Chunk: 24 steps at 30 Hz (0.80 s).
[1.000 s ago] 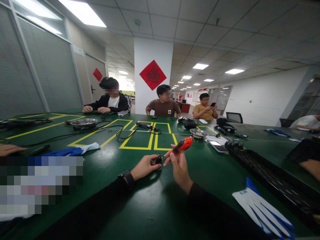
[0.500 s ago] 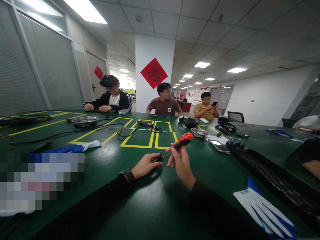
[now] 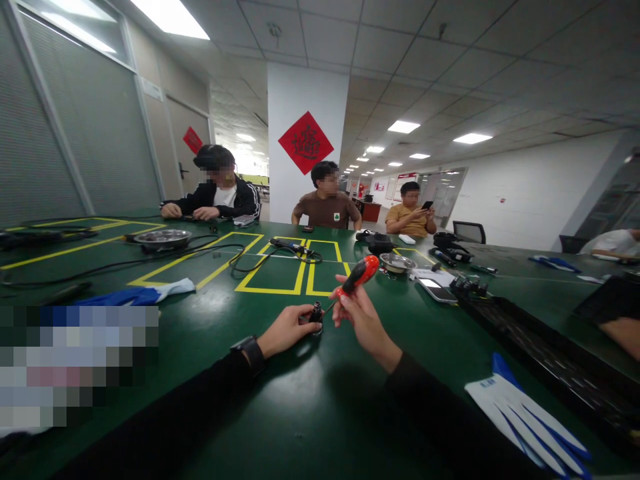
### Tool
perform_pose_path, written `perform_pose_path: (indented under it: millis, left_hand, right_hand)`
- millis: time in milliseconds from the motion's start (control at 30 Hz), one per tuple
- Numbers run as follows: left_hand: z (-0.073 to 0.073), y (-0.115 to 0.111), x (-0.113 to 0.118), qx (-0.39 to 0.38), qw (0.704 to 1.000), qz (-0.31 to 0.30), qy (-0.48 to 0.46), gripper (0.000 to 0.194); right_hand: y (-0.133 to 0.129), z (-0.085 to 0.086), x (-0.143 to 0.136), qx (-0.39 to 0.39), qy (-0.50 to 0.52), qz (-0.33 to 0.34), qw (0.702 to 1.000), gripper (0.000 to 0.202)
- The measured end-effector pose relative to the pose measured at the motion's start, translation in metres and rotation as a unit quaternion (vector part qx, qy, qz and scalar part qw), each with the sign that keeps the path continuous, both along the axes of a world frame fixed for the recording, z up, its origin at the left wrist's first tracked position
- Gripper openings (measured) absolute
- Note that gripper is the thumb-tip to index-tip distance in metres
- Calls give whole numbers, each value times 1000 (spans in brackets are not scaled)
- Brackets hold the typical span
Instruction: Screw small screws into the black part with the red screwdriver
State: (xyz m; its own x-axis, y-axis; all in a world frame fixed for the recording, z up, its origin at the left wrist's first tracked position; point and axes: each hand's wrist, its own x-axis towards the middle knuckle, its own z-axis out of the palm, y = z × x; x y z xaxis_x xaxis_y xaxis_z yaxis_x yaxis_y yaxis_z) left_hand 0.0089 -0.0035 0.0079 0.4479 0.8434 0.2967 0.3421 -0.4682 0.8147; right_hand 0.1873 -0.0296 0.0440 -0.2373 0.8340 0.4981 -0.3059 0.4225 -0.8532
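My left hand (image 3: 289, 331) grips a small black cylindrical part (image 3: 316, 316) between thumb and fingers, upright on the green table (image 3: 300, 393). My right hand (image 3: 364, 321) holds a red and black screwdriver (image 3: 361, 275) by the lower part of its handle, with the handle pointing up and to the right. Its thin shaft slants down to the left toward the side of the black part. Whether the tip touches the part is too small to tell.
White and blue gloves (image 3: 520, 413) lie at the right, beside a long black tray (image 3: 550, 353) of small parts. A phone (image 3: 436, 291) and a metal bowl (image 3: 397, 263) stand farther back. Cables and another bowl (image 3: 163, 239) are at the left. Three people sit opposite.
The screwdriver handle has tilted more upright and shifted slightly left, and my right hand has turned with it. My left hand still holds the black part. The view has shifted slightly.
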Motion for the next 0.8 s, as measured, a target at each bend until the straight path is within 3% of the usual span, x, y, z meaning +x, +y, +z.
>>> perform_pose_path:
  millis: [167, 300, 500, 800]
  left_hand:
    - [-4, 2, 0, 7, 1000, 3, -1, 32]
    - [-6, 2, 0, 15, 1000, 4, 1, 35]
    - [-6, 3, -1, 21, 1000, 0, 3, 33]
    - [-4, 3, 0, 15, 1000, -10, 2, 33]
  right_hand:
    - [-2, 1, -5, 22, -17, -42, 999, 24]
    - [-3, 0, -4, 28, -15, -25, 999, 29]
    - [-5, -5, 1, 78, -99, -39, 991, 28]
    - [-8, -12, -4, 86, -58, -85, 991, 24]
